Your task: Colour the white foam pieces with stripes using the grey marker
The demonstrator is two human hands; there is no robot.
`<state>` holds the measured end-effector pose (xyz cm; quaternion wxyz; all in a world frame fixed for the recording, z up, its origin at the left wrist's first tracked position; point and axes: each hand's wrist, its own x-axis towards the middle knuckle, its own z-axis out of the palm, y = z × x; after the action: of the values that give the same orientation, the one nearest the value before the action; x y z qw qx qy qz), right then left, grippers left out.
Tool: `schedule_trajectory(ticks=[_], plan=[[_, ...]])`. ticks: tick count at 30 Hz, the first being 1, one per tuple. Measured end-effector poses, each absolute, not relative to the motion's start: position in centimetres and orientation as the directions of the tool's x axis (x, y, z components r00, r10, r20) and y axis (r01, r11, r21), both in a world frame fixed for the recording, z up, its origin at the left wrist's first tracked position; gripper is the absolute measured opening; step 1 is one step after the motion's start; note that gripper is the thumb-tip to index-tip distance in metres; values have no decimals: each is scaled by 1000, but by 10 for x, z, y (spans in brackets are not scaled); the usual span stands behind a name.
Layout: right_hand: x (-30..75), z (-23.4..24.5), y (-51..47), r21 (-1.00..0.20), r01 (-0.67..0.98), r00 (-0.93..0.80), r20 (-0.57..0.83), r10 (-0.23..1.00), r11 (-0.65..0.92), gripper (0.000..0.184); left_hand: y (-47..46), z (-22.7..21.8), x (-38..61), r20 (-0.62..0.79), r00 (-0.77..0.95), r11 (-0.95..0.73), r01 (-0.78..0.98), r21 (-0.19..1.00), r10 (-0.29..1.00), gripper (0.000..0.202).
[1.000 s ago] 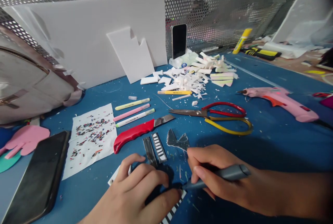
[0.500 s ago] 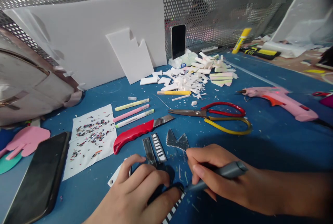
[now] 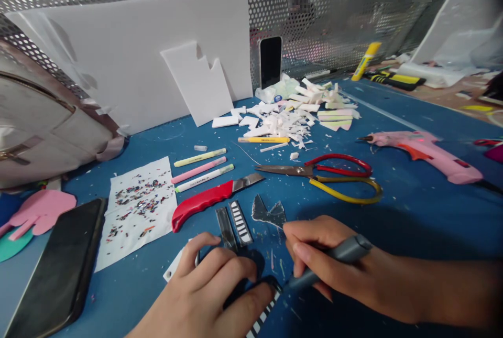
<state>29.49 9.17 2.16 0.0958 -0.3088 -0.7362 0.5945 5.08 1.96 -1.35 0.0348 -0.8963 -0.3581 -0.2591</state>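
Note:
My right hand [image 3: 334, 270] is closed round a grey marker pen [image 3: 338, 257], whose tip touches a black-and-white striped strip [image 3: 262, 317] at the bottom of the view. My left hand [image 3: 208, 291] lies on that strip with fingers bent, pressing it to the blue table [image 3: 412, 207]. A white piece [image 3: 173, 267] pokes out from under the left fingers. Just beyond the hands lie a dark strip [image 3: 226, 227], a second striped strip [image 3: 240, 221] and a dark bow-shaped cutout [image 3: 269, 212].
A red box cutter [image 3: 208, 197], three pastel pens [image 3: 202, 167], red-and-yellow scissors [image 3: 334, 175] and a pink glue gun [image 3: 426, 152] lie beyond. White foam scraps [image 3: 291, 112], foam boards [image 3: 137, 60], a paper with confetti [image 3: 137, 207], a black phone [image 3: 58, 270] and a bag [image 3: 39, 123] surround them.
The marker's rear end has tipped slightly lower and its tip has crept a little along the striped strip. My left hand stays put.

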Motion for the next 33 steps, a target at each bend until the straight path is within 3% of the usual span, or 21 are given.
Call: schedule_trajectory(ticks=[7, 12, 17, 22, 26, 31, 33], plan=[[294, 19, 92, -939, 327, -782, -206, 588, 106, 37, 18, -7, 52, 511, 594, -741, 658, 135, 621, 40], [295, 20, 90, -939, 332, -783, -220, 582, 92, 36, 15, 3, 52, 321, 606, -675, 714, 184, 728, 37], [295, 19, 88, -943, 321, -774, -208, 598, 88, 40, 20, -5, 52, 526, 579, -730, 673, 122, 622, 34], [294, 17, 89, -945, 317, -774, -205, 599, 86, 42, 13, 5, 52, 310, 607, -673, 715, 191, 732, 38], [295, 15, 90, -960, 272, -774, -180, 607, 62, 46, 8, 10, 53, 276, 614, -669, 716, 199, 740, 43], [300, 7, 90, -993, 116, -719, -58, 692, 37, 47, 15, 4, 45, 283, 620, -673, 594, 440, 732, 38], [302, 5, 90, -997, 48, -688, 8, 726, 57, 45, 18, 5, 42, 263, 667, -694, 535, 482, 697, 45]])
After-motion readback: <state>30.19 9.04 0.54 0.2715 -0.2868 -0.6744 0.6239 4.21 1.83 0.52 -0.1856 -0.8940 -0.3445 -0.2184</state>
